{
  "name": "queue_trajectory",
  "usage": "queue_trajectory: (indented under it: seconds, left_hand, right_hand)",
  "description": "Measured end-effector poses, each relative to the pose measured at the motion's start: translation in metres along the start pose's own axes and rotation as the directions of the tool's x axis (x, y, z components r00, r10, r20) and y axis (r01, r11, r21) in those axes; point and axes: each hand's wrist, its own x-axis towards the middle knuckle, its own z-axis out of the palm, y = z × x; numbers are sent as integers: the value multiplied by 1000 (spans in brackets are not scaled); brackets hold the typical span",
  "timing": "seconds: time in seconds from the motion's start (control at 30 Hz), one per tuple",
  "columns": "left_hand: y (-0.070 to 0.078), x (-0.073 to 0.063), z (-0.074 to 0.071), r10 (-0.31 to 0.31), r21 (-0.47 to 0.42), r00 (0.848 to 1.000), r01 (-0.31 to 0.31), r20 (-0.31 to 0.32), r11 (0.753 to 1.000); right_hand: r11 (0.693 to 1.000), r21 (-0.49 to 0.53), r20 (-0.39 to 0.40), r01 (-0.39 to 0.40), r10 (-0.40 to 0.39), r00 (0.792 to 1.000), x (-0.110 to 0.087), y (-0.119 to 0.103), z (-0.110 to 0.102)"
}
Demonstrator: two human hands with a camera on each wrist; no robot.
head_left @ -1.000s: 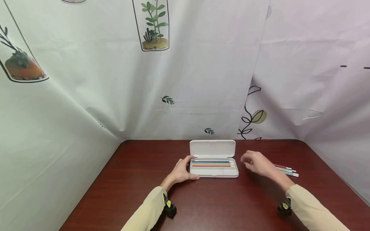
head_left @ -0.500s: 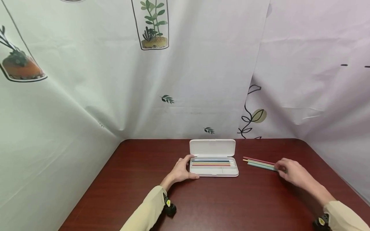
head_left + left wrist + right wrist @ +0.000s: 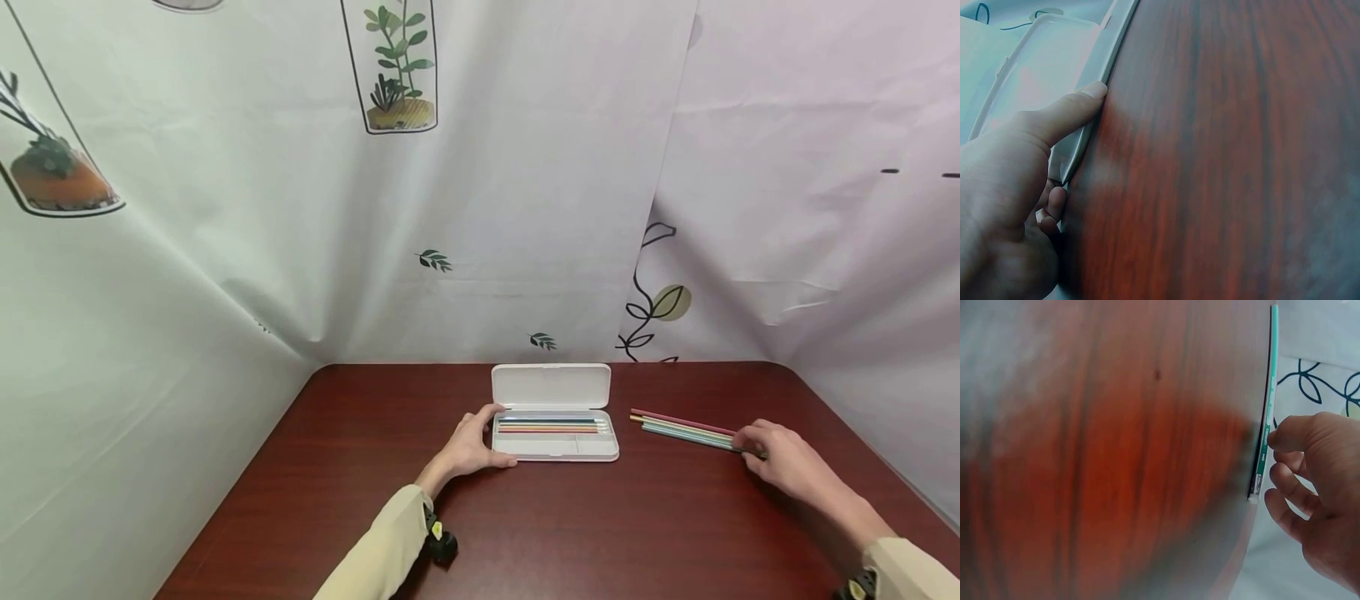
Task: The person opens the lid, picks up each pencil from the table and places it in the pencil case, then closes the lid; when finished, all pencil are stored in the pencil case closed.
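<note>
White cloth (image 3: 480,208) printed with a potted plant (image 3: 401,79), leaf sprigs and line-drawn vines hangs behind and to both sides of a reddish-brown tabletop (image 3: 555,525) with visible wood grain. Near its far edge lies a white pencil case (image 3: 555,457), its lid (image 3: 551,386) tipped back and standing up along the rear. Coloured pencils (image 3: 547,424), among them blue, yellow, orange and red, lie side by side in the long rear compartment; the front strip is split by a divider into a longer left part and a shorter right part. The left hand (image 3: 471,443) is clamped on the case's left end, thumb along the front edge and a finger reaching the back corner near the hinge. To the right of the case and apart from it, several loose pencils (image 3: 690,432), including a red and a teal one, lie close together, slanting toward the person at their right ends. The right hand (image 3: 783,458) is at those ends, its thumb against the teal pencil and its other fingers bent; whether it pinches anything I cannot tell. Pale yellow sleeves (image 3: 378,537) cover both forearms, and a dark camera (image 3: 442,546) sits at the left wrist.
</note>
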Motion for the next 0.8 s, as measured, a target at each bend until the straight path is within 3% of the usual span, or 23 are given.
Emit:
queue_trajectory:
  seconds: [0.8]
  left_hand:
    - [1, -1, 0, 9, 2, 1000, -9, -1, 1000]
  right_hand:
    - [1000, -13, 8, 9, -9, 1000, -2, 4, 2]
